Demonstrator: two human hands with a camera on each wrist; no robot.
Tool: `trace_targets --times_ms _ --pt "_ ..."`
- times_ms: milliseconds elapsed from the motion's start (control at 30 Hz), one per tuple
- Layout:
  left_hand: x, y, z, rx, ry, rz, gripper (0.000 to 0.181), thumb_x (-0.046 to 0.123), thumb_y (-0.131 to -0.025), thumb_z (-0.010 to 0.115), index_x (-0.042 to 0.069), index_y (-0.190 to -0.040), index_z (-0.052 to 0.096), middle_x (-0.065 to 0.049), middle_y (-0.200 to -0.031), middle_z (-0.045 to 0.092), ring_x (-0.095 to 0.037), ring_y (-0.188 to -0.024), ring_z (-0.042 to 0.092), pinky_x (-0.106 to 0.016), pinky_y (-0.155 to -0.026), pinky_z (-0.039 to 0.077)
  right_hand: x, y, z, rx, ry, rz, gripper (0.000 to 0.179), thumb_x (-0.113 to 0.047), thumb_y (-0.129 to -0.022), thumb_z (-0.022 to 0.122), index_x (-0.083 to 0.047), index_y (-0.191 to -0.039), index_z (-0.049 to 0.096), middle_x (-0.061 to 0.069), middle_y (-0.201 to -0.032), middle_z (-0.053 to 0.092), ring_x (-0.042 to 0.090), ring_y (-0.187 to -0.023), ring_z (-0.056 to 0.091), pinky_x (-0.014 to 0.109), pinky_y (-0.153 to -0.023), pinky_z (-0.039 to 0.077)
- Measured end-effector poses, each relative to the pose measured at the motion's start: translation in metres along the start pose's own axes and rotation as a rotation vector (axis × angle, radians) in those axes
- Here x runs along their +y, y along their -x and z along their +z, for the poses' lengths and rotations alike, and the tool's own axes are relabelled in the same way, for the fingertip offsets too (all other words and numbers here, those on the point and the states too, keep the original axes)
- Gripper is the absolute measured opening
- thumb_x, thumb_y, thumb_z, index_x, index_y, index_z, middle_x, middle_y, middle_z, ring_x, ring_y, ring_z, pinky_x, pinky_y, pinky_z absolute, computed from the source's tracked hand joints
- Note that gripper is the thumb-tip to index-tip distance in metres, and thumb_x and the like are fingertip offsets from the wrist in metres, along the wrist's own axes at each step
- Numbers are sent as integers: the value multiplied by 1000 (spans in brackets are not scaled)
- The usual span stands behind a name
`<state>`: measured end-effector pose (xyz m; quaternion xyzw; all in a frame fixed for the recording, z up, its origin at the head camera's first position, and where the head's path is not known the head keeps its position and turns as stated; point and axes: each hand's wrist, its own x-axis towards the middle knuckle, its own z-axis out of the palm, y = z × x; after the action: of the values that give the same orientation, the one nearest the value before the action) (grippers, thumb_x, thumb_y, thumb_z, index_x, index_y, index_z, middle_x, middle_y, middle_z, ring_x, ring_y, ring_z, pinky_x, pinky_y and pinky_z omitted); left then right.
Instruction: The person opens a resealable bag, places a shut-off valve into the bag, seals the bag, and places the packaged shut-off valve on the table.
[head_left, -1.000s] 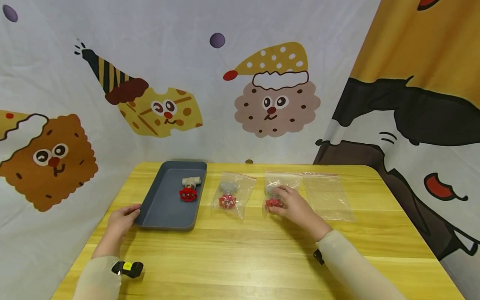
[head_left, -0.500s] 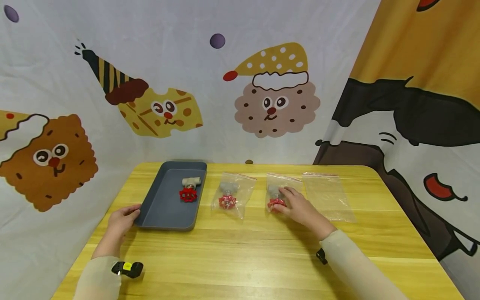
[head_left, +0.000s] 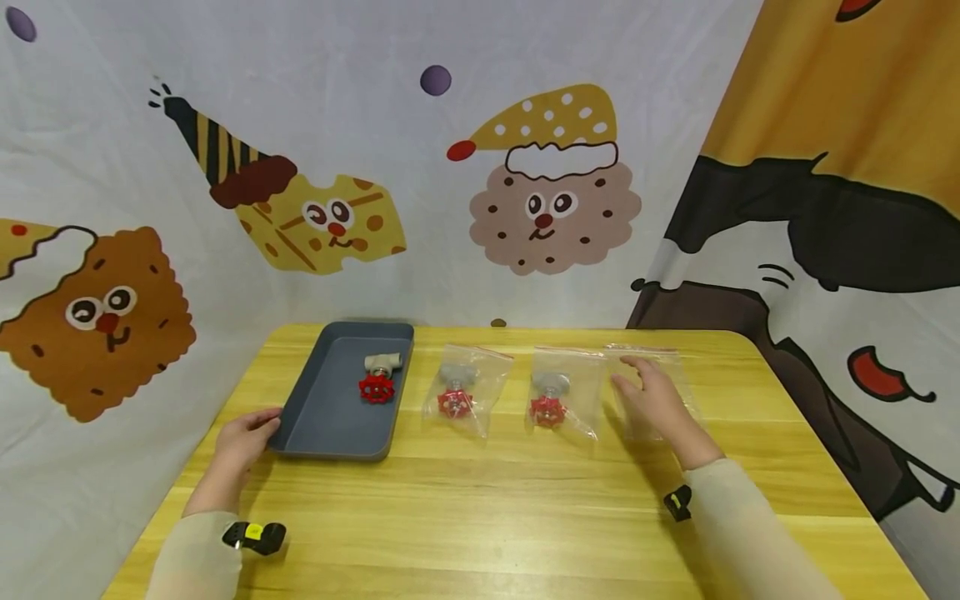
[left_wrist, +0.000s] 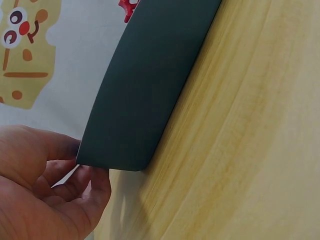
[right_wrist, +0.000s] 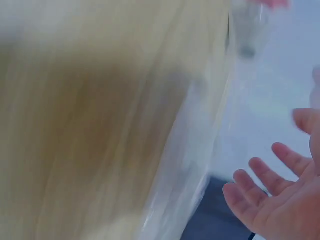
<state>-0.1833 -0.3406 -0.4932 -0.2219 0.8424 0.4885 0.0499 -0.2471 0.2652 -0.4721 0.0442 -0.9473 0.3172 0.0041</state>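
Note:
My left hand (head_left: 243,442) pinches the near left corner of a dark grey tray (head_left: 330,429), thumb at the rim (left_wrist: 84,142) in the left wrist view. In the tray lies a valve (head_left: 377,388) with a grey pipe body and red handwheel. My right hand (head_left: 660,404) hovers with spread fingers over a flat clear zip bag (head_left: 681,372) and holds nothing. Just left of it lies a clear zip bag (head_left: 583,375) containing a valve (head_left: 549,410). Another bagged valve (head_left: 454,403) sits nearer the tray.
Everything stands on a light wooden table (head_left: 450,517). Behind it hangs a white curtain (head_left: 420,300) printed with cartoon figures. A black strap device (head_left: 255,537) is on the left wrist, and a similar one (head_left: 678,503) on the right.
My right hand has let go of the bagged valve in the middle and moved right, over the flat bag. That valve ends slightly left of where it was. My left hand stays at the tray.

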Motion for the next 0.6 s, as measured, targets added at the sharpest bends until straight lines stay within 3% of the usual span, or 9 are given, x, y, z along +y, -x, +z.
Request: trace_targets --times_ms 367,600 --pt "2 2 -1 -10 8 -20 48 27 -101 42 -1 -141 41 -26 -146 33 -40 -131 35 -51 -104 35 62 3 -48 -96 94 302 69 -38 -98 44 14 -140 28 43 -135 27 58 -119 30 65 -95 33" --pt "2 2 -2 -18 0 -17 49 28 -101 41 -1 -141 41 -27 -147 31 -41 -132 34 -52 -105 34 76 2 -61 -193 70 401 74 -40 -97 43 20 -138 25 43 -136 26 58 -121 29 62 -98 33"
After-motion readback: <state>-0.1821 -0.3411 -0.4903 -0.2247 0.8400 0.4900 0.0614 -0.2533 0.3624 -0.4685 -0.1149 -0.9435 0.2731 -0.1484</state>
